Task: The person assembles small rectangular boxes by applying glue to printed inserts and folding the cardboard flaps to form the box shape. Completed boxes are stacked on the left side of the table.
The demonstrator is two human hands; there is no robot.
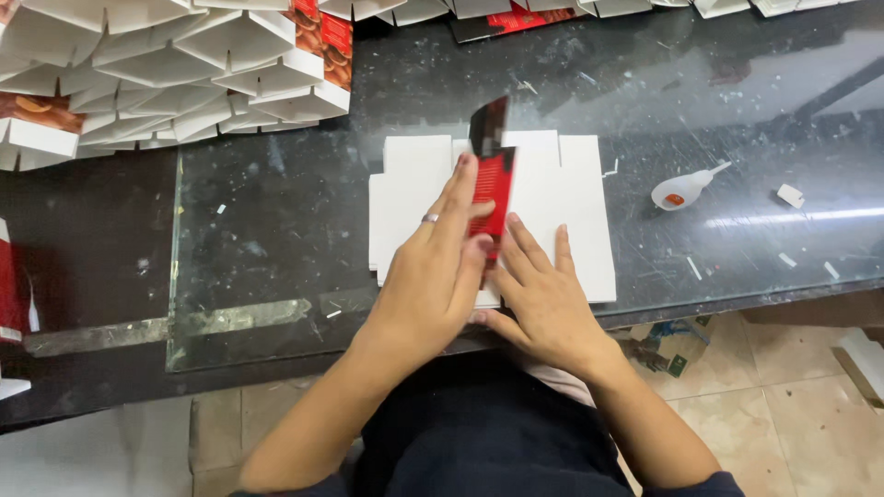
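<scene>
Cardboard, white and unfolded flat (571,212), lies on the glass-topped table (276,276) right under your hands. Your left hand (433,276), a ring on one finger, lies open with fingers stretched forward, pressing a red and black flap (494,184) that stands up along the middle of the sheet. Your right hand (543,294) rests flat just beside it, fingers spread on the white card, its fingertips touching the base of the red flap. Beyond your left hand, stacked folded cartons (184,64) crowd the far corner. Off past your right hand, well apart, lies a small white squeeze bottle (686,189) with a thin nozzle, amid scattered paper scraps.
</scene>
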